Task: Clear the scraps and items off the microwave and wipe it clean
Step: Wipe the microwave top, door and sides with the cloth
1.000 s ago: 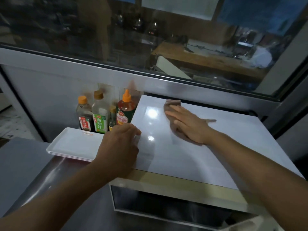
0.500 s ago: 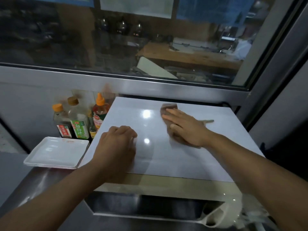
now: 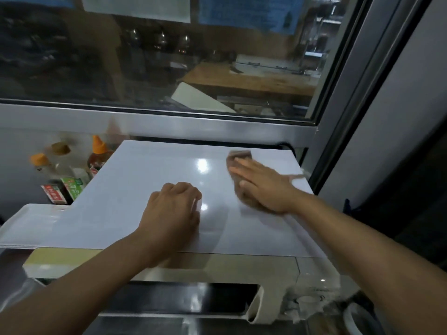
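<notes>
The white microwave (image 3: pixel 145 189) fills the middle of the view, its glossy top bare apart from my hands. My right hand (image 3: pixel 263 187) lies flat with straight fingers on a brown cloth (image 3: pixel 238 157), pressing it to the top near the back right corner. Most of the cloth is hidden under the palm. My left hand (image 3: pixel 173 213) rests on the top near the front middle, fingers curled under, holding nothing. The dark door and the handle (image 3: pixel 262 303) show below the front edge.
Several sauce bottles (image 3: pixel 70 180) stand left of the microwave against the wall. A stack of white rectangular plates (image 3: pixel 29 226) sits on the steel counter at the left. A window frame (image 3: pixel 217 126) runs just behind; a dark upright frame closes off the right side.
My right hand has slid the cloth to the right, toward the back right corner. My left hand shifted from the microwave's left edge toward the front middle. The view has moved to the right.
</notes>
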Tool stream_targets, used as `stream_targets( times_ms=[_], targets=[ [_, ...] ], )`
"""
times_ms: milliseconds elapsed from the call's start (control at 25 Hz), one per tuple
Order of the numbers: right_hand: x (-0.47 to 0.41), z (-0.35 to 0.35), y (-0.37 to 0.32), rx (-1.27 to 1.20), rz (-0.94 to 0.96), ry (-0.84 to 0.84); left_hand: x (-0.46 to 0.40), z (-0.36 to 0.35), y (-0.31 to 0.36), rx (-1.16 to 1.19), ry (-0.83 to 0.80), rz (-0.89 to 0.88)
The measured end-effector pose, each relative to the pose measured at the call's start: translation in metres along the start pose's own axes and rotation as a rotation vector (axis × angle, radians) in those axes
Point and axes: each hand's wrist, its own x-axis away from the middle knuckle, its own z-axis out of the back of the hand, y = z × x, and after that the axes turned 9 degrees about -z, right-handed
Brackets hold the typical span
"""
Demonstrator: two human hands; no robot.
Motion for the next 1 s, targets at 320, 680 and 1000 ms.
stream_targets(
  times_ms=[320,680,1000],
  targets=[
    [0.088,-0.025,0.025,-0.034,0.082,0.15,-0.008,-0.01,0.048,0.029,-0.023,-0.064],
    [0.014,-0.006,0.086,-0.237,-0.47,0.108,-0.014,-0.017,0.071,0.002,-0.003,-0.037],
    [0.159,-0.018,0.018,-0.343,-0.527,0.165,0.002,-0.01,0.079,0.019,-0.057,-0.055]
  ],
)
